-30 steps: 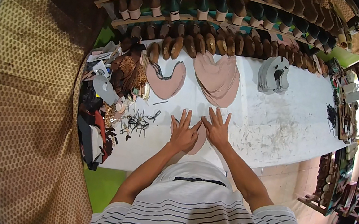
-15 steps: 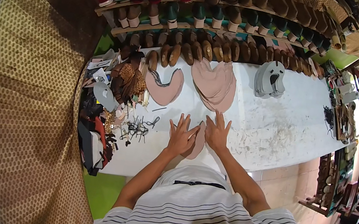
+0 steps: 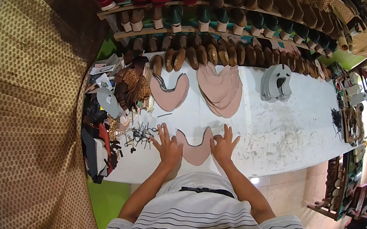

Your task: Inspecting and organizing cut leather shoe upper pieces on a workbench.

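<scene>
A pink U-shaped shoe-upper piece [image 3: 195, 156] lies flat on the white table just in front of me, its two arms pointing away. My left hand [image 3: 169, 151] is beside its left arm, fingers spread and thumb side close to the edge. At the right arm's edge, the thumb and index finger of my right hand [image 3: 223, 149] come together in a pinch, the other fingers stretched out. Farther off lie a stack of similar pink pieces [image 3: 225, 100] and, to its left, another pink U-shaped piece [image 3: 174, 99] with a dark strip along its inner edge.
Black cord scraps [image 3: 139, 135] lie left of my left hand, near a pile of brown and leopard-print material [image 3: 133, 81]. Grey cut pieces [image 3: 271, 88] stand stacked at the back. Brown shoe lasts [image 3: 211, 52] line the table's far side, below shoe racks. A patterned curtain [image 3: 31, 87] hangs left.
My hands have moved apart, the left going left and nearer to me. The pink piece, largely covered before, now shows its full U shape. My right thumb and index finger have come together.
</scene>
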`<state>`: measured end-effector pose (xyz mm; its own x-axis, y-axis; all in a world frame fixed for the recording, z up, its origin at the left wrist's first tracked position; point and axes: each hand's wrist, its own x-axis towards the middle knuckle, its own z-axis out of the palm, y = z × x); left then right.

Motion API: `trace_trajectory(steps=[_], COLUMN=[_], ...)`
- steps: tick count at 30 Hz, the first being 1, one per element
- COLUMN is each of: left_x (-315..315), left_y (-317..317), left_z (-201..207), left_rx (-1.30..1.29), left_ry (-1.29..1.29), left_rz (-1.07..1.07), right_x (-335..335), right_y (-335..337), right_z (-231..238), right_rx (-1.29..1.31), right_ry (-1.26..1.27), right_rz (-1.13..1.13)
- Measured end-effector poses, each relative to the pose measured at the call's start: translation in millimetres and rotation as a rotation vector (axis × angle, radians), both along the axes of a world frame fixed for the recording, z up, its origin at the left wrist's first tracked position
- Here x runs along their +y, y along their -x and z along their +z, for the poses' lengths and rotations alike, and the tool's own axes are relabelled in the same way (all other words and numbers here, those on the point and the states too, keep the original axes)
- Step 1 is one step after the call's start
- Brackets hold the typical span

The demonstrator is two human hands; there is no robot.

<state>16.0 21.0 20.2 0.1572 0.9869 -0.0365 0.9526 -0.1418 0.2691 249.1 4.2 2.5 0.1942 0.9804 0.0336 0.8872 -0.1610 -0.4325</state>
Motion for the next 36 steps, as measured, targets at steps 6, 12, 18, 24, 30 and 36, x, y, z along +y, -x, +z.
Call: trace_trajectory(steps=[6,12,18,24,30,36], left_x=[8,15,32,108,198,247], left_y=[1,5,15,56,90,88], left_z=[-3,-4,14,37,71,46], left_rx=[-0.225,-0.120,-0.252,-0.242,-0.061,-0.007], left_ry=[0.049,-0.116,-0.088,-0.194,-0.280,-0.279], left_rz=[0.157,0.055,0.096,0.143,0.103,0.062], right_x=[5,15,41,121,209,250], right_y=[1,1,9,39,75,89], right_z=[-1,11,30,42,45,40], right_rx=[0.082,0.139,0.055,0.130,0.006,-0.133], right_ry=[0.083,0.121,0.140,-0.134,-0.147,-0.132], right_rz=[-0.073,-0.069,-0.005,0.047,0.098,0.100])
